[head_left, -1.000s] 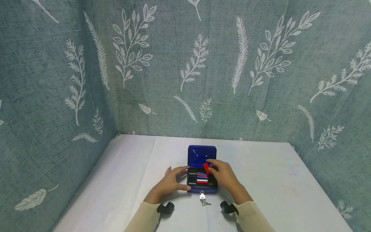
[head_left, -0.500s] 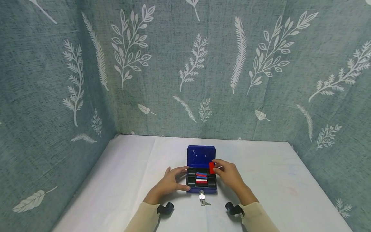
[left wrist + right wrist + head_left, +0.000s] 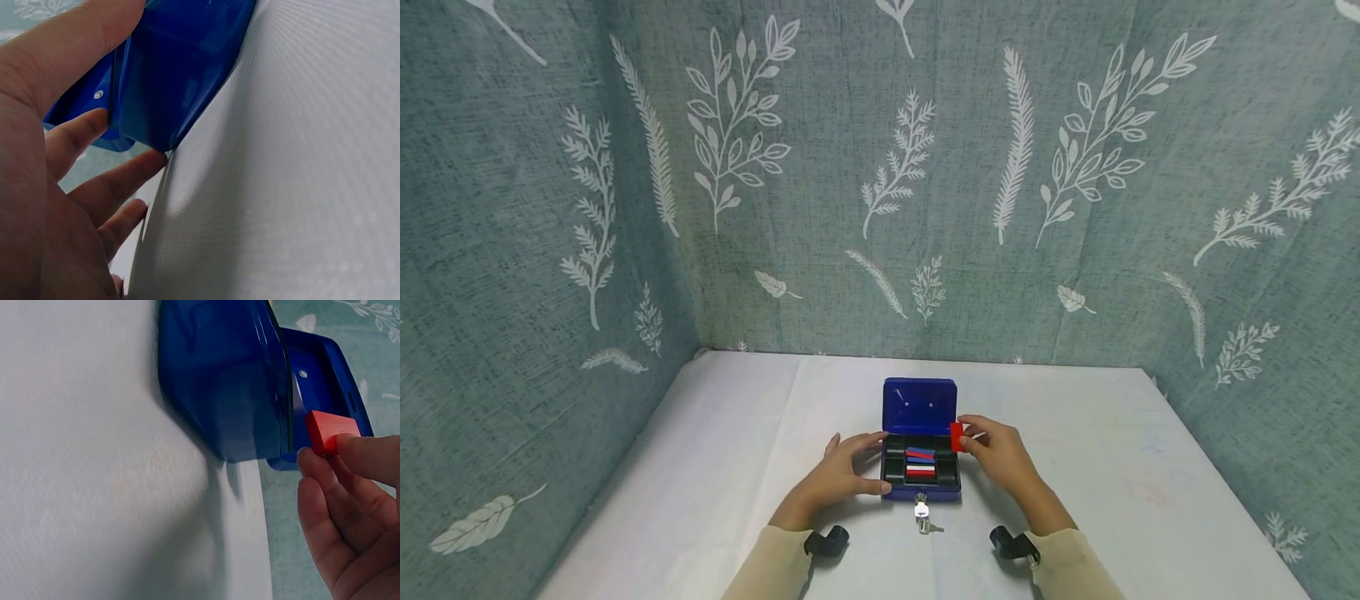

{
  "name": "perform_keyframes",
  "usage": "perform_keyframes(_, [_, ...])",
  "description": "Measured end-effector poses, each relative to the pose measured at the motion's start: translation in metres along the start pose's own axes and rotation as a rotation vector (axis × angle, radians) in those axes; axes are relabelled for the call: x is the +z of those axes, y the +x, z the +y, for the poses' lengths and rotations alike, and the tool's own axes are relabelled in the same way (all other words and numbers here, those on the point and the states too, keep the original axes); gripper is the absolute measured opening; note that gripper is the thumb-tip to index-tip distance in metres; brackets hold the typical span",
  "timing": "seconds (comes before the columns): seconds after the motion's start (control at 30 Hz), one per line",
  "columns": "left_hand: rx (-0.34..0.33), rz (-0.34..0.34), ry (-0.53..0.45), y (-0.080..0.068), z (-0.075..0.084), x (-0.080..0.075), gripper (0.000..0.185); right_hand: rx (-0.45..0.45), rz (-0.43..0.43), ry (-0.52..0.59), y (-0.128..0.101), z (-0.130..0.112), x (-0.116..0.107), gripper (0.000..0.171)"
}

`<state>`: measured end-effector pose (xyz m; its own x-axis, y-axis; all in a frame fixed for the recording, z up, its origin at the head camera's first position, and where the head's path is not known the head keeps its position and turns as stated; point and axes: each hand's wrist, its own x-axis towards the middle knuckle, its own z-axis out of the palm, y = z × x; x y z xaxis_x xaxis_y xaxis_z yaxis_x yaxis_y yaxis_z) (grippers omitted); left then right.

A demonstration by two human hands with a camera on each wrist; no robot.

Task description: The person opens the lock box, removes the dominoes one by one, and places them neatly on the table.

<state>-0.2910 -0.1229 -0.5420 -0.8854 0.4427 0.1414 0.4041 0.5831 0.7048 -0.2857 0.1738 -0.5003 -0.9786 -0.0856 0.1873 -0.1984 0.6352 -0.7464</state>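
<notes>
Two hands: both at the blue cash box [image 3: 922, 467], which stands lid-open on the white table [image 3: 715, 450], near the front edge.
Change: compared with a second ago, the red block [image 3: 957, 437] has travelled from above the black tray [image 3: 891, 465] to just outside the box's right wall; it has also turned from a slanted pose to an upright one.
Meaning: judged from its position, the block is out of the box and clear of the tray; it is not yet set down.
Right hand [image 3: 1000, 457]: fingers and thumb pinch the red block; the right wrist view shows the block [image 3: 331, 431] held at the fingertips, just beside the box rim.
Left hand [image 3: 838, 471]: fingers spread and nearly straight, pressed against the left wall of the box [image 3: 169, 81]; it braces the box and is not clasped around it.
Block orientation: long axis roughly vertical in the head view, one end up and one end toward the table.
Box orientation: long axis left to right; raised lid [image 3: 921, 406] on the far side, lock side toward the person.
Tray contents: blue, white and red pieces [image 3: 921, 462] lie in the middle compartment, long axes left to right.
Keys [image 3: 923, 512]: at the front face of the box, resting on the table.
</notes>
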Motion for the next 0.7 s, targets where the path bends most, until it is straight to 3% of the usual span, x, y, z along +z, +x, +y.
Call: perform_keyframes(0.7, [-0.006, 0.000, 0.010, 0.000, 0.000, 0.000, 0.087, 0.041, 0.027, -0.055, -0.003, 0.025, -0.002, 0.030])
